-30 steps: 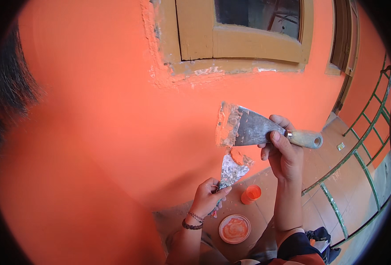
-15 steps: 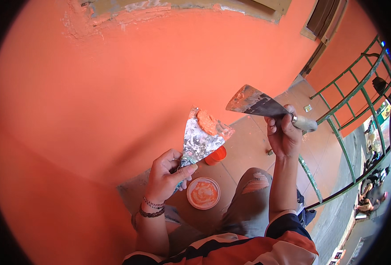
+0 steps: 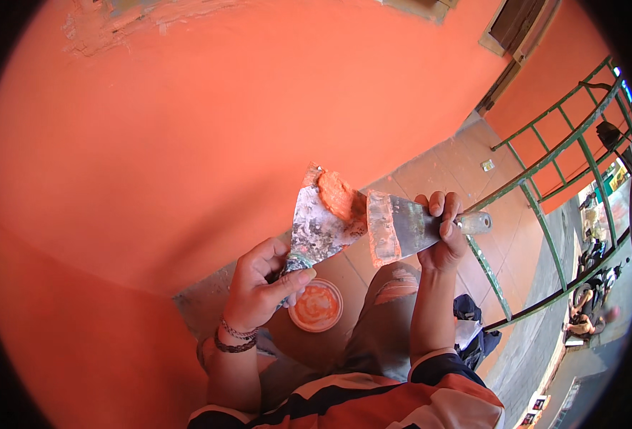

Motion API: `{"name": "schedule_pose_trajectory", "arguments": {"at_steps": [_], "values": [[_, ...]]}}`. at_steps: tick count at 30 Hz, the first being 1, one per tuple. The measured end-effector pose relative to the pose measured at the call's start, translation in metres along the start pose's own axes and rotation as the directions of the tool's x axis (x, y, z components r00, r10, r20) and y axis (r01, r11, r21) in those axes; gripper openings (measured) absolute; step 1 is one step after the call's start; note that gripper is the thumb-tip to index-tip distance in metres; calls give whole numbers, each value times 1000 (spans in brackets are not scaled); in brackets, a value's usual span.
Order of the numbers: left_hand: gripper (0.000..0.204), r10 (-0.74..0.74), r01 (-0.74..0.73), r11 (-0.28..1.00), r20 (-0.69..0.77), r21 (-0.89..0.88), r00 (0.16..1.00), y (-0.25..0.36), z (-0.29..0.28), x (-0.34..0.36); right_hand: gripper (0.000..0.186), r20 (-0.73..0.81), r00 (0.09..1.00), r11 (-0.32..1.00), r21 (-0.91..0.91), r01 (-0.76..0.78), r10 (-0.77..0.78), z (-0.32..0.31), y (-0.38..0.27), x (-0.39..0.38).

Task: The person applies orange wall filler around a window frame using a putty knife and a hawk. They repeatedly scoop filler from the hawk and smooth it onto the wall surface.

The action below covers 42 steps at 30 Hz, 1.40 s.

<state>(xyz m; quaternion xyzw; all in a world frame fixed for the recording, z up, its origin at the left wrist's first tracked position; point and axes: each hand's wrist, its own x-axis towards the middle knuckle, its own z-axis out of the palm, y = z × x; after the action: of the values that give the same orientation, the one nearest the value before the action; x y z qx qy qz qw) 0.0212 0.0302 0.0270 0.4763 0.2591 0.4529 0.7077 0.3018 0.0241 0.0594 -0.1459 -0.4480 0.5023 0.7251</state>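
Note:
My left hand [image 3: 266, 282] grips a putty knife [image 3: 316, 222] with a whitish, paint-crusted blade that carries a lump of orange filler [image 3: 339, 193]. My right hand [image 3: 441, 236] holds a second putty knife [image 3: 409, 229] with a steel blade, smears along its edge and a pale handle. The two blades are side by side at the right edge of the left one; I cannot tell whether they touch. Below my left hand, a round white-rimmed dish [image 3: 316, 305] with orange paste lies on the floor. The orange cup seen earlier is hidden.
The orange wall [image 3: 151, 129] rises ahead to a window frame at the top. A green metal ladder [image 3: 551, 168] stands at the right, beside a dark bag [image 3: 476, 336] on the tiled floor [image 3: 448, 164]. Farther right are a street, parked motorbikes and people [image 3: 580, 325].
My right hand has lowered and moved left, bringing its turned blade beside my left blade. The view has tilted down from the window, and the orange cup has become hidden.

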Motion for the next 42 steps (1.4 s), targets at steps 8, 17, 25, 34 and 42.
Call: {"name": "schedule_pose_trajectory", "arguments": {"at_steps": [8,17,25,34,42], "values": [[21,1,0,999,-20,40,1000,-1,8,-1,32,-1,995,978,-187,97,-99,-2,-10,-15],[20,25,-25,998,4,61,1000,2,15,-2,33,0,979,938,-285,197,-205,-5,-15,-10],[18,62,-63,997,15,41,998,0,18,-1,36,48,956,904,-313,291,-290,-8,-17,2],[18,85,-86,995,20,54,996,-5,16,1,34,-71,942,904,-313,291,-328,-13,-19,21],[17,75,-74,996,15,-45,997,-2,16,4,22,-462,784,844,-518,140,-414,-17,-31,35]]}}
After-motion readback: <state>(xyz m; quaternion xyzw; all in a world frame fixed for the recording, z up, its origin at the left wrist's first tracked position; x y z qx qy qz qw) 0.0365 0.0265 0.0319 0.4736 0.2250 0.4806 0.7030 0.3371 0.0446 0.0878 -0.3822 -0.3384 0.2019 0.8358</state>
